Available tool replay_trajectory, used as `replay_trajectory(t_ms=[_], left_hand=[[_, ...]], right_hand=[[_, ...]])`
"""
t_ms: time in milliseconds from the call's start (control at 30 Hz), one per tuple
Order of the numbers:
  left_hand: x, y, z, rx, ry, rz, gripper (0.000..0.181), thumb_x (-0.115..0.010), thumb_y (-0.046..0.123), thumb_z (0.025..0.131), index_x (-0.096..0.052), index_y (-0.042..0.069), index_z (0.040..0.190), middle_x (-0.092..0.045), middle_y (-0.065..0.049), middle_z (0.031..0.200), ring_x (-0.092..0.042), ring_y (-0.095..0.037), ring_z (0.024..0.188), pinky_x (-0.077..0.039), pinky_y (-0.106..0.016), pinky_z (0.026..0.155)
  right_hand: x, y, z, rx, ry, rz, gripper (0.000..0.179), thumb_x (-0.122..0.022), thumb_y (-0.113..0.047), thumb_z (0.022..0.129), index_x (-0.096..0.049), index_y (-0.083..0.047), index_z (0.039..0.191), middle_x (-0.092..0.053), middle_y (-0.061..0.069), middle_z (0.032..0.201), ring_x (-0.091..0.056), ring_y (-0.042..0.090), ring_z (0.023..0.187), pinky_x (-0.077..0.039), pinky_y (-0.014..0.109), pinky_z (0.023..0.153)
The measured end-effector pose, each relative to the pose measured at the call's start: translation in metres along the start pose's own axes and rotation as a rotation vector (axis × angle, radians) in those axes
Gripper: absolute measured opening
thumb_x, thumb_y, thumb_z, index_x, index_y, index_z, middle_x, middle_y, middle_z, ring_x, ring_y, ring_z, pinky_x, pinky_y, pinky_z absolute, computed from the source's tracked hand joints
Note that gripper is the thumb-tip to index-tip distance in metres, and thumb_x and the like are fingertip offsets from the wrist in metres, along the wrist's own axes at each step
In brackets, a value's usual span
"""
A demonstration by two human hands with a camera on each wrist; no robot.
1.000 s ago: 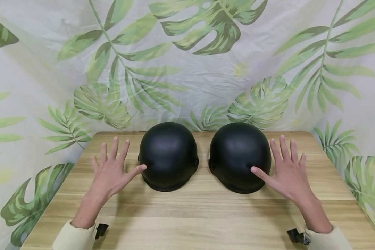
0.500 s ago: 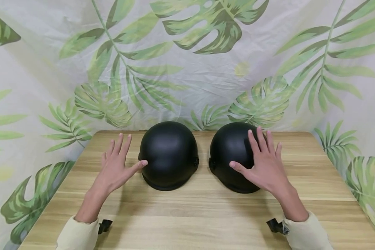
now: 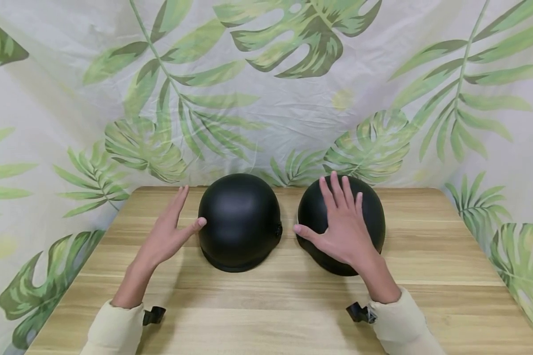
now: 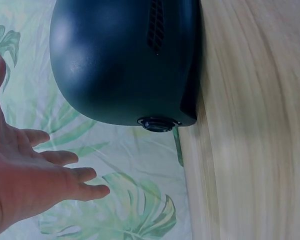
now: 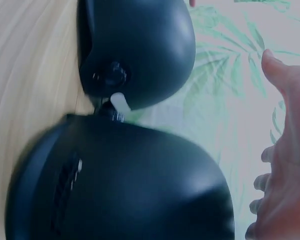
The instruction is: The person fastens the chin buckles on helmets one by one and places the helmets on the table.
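Note:
Two smooth black helmets stand side by side, domes up, on the wooden table. Just left of the left helmet (image 3: 240, 222), my left hand (image 3: 166, 234) is held with fingers straight and thumb spread towards the shell. The left wrist view shows a gap between this hand (image 4: 30, 175) and the helmet (image 4: 120, 65), whose round side knob faces the hand. Above the right helmet (image 3: 373, 217), my right hand (image 3: 344, 231) spreads its fingers and hides part of the dome. In the right wrist view that hand (image 5: 290, 155) is apart from the near helmet (image 5: 125, 185).
The wooden table (image 3: 266, 315) has its back edge against a leaf-patterned cloth (image 3: 293, 123), which also hangs at both sides. A narrow gap separates the helmets. Black camera mounts (image 3: 154, 315) sit at the cuffs of my light sleeves (image 3: 115, 328).
My right hand has swept left, from beside the right helmet to above it. The left hand has turned edge-on, its fingers drawing together, and shifted slightly right. The helmets have stayed put.

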State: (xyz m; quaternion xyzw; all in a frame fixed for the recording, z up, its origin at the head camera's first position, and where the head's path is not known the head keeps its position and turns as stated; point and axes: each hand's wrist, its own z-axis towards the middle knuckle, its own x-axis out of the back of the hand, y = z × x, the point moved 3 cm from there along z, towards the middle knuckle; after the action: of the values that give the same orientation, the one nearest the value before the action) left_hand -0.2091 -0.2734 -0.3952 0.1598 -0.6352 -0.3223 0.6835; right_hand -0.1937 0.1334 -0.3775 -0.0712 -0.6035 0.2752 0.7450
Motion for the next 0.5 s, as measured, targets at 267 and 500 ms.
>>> replay_trajectory(t_ms=[267, 500], left_hand=[[0.003, 0.001, 0.004, 0.046, -0.031, -0.122, 0.092, -0.064, 0.048, 0.107, 0.0, 0.036, 0.173, -0.005, -0.008, 0.183, -0.009, -0.045, 0.167, -0.018, -0.076, 0.127], [0.001, -0.001, 0.01, 0.08, -0.068, -0.285, 0.088, -0.063, 0.041, 0.109, -0.003, 0.036, 0.174, -0.008, -0.007, 0.182, -0.013, -0.045, 0.167, -0.018, -0.072, 0.129]], right_hand=[[-0.021, -0.021, 0.01, 0.045, 0.005, 0.061, 0.121, -0.069, -0.078, 0.089, -0.002, -0.024, 0.175, 0.012, -0.004, 0.182, 0.014, 0.022, 0.169, 0.001, 0.068, 0.133], [-0.038, -0.037, 0.017, 0.077, 0.011, 0.204, 0.12, -0.073, -0.071, 0.09, -0.002, -0.023, 0.174, 0.009, -0.009, 0.182, 0.011, 0.016, 0.169, -0.001, 0.058, 0.137]])
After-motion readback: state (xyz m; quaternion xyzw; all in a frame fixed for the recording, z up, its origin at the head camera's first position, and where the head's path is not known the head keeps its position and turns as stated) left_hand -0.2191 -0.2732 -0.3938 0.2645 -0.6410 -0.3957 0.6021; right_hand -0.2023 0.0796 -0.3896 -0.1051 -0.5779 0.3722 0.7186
